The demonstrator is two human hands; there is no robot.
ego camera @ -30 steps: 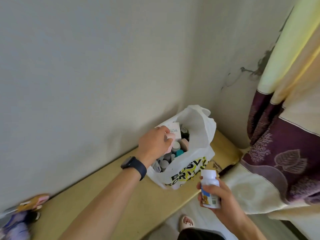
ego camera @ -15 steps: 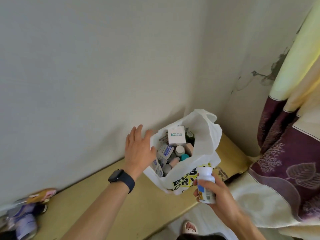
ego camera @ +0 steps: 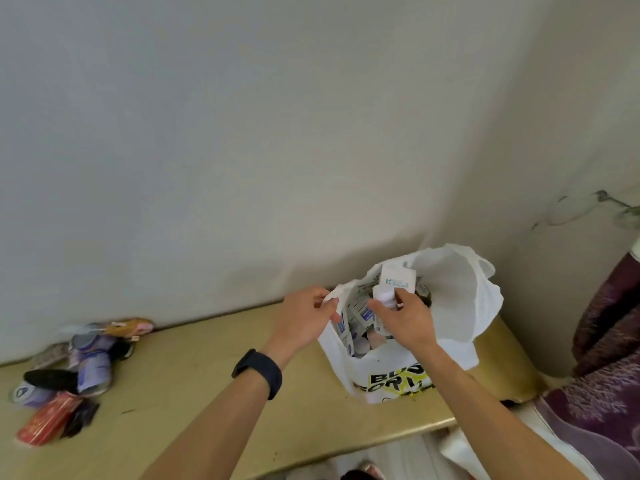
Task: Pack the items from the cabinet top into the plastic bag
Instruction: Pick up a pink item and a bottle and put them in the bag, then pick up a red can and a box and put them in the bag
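A white plastic bag (ego camera: 457, 299) with black and yellow print stands open on the yellowish cabinet top (ego camera: 194, 393), in the corner by the wall. Small boxes and bottles fill it, and a white box (ego camera: 398, 279) sticks up at the back. My left hand (ego camera: 304, 318), with a dark watch on the wrist, pinches the bag's left handle and rim. My right hand (ego camera: 403, 318) holds a white pill bottle (ego camera: 382, 297) over the bag's mouth, among the packed items.
A pile of items (ego camera: 69, 368) lies at the cabinet top's far left: purple packets, a dark oval object, a red box (ego camera: 48, 419). A purple patterned curtain (ego camera: 606, 375) hangs at the right. Walls close in behind and to the right of the bag.
My right hand has carried the white bottle from in front of the cabinet up into the bag's mouth. My left hand went from open beside the bag to gripping its left rim.
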